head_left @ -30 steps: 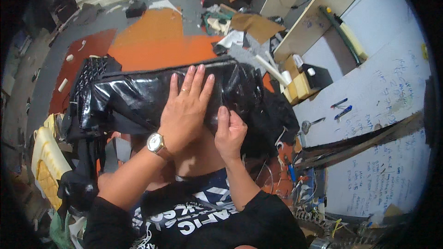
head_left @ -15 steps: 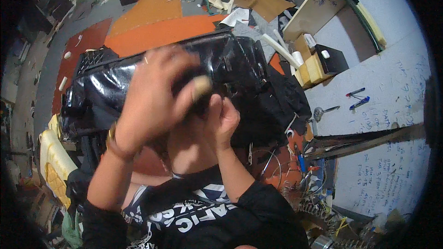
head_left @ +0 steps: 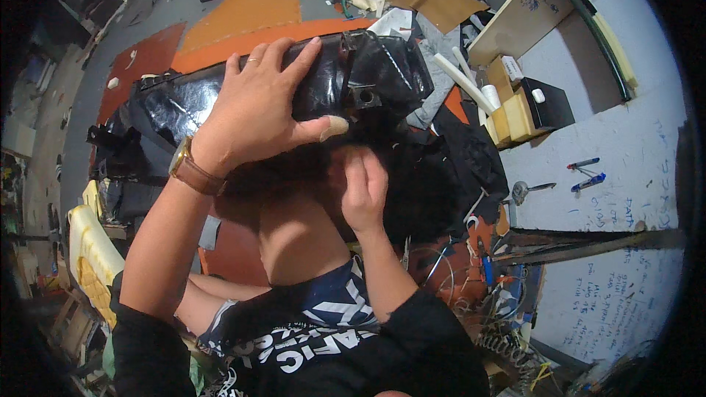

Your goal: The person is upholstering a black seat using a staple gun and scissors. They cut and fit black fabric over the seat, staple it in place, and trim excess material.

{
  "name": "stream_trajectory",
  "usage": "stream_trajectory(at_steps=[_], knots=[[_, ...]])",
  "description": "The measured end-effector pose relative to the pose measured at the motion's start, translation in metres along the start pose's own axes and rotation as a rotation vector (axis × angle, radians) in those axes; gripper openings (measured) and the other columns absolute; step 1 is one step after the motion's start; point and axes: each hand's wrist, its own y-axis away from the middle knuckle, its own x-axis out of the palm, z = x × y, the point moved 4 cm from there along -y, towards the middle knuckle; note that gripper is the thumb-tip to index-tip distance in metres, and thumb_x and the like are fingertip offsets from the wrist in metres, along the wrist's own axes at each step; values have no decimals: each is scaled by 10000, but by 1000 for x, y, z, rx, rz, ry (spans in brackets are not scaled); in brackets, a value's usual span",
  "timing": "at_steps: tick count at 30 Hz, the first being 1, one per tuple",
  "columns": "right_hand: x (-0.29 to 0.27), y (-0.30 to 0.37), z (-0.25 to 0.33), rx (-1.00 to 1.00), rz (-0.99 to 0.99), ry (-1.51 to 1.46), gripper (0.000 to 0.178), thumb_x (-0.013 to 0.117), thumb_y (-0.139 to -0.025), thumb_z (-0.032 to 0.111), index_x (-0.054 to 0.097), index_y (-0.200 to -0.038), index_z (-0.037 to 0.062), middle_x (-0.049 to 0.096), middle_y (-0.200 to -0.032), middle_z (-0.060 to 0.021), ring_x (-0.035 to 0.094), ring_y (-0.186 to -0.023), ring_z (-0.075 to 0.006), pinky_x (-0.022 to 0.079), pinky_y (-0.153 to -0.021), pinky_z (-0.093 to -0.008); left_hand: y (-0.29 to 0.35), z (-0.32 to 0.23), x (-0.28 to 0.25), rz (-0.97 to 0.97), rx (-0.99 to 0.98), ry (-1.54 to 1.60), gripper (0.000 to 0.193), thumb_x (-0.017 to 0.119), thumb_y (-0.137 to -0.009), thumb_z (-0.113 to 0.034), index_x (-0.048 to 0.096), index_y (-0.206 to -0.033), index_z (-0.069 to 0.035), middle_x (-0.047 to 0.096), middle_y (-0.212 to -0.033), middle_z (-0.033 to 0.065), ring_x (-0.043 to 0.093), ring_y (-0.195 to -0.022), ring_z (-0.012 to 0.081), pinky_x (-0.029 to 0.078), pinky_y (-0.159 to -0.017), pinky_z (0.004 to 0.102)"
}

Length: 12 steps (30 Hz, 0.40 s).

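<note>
A long, glossy black vinyl-covered piece [head_left: 323, 77] lies across in front of my knees, with a dark hole and tabs near its right end. My left hand [head_left: 257, 103] rests on top of it, fingers spread and pressed flat, the thumb wrapped in pale tape. Just below that thumb is my right hand [head_left: 362, 187], its fingers curled together at the piece's near edge. The right fingertips are blurred against dark material, so what they grip cannot be made out. Matte black fabric [head_left: 412, 191] hangs beside the right hand.
Orange sheet material [head_left: 243, 11] covers the floor beyond. To the right, a pale board [head_left: 588, 147] carries pens [head_left: 588, 182], a round-headed metal tool [head_left: 521, 191], and a black box [head_left: 546, 105]. A yellow foam block [head_left: 92, 242] stands at the left. Wires and tools clutter the lower right.
My left hand has gone from a blurred, partly curled pose to lying spread on the vinyl. The piece has shifted and tilted slightly. My right hand stays near the same edge.
</note>
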Motion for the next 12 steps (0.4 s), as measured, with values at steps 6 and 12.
stream_trajectory(at_steps=[6,12], knots=[[-157,181,-260,668,216,997,384,631,-990,302,696,-1203,-11,699,-1200,-289,665,-1125,-477,540,-970,-522,-6,-4,-2,37,-33,-1,1095,762,-788,-697,382,-1621,-97,474,-1517,254,453,-1426,424,303,-1194,579],[-177,262,-313,623,543,1536,464,591,-1036,467,707,-1262,78,716,-1246,-221,697,-1154,-362,546,-978,-497,-11,-4,1,127,-95,-25,1175,776,-757,-730,296,-1664,-158,392,-1601,248,391,-1481,444,255,-1219,631]])
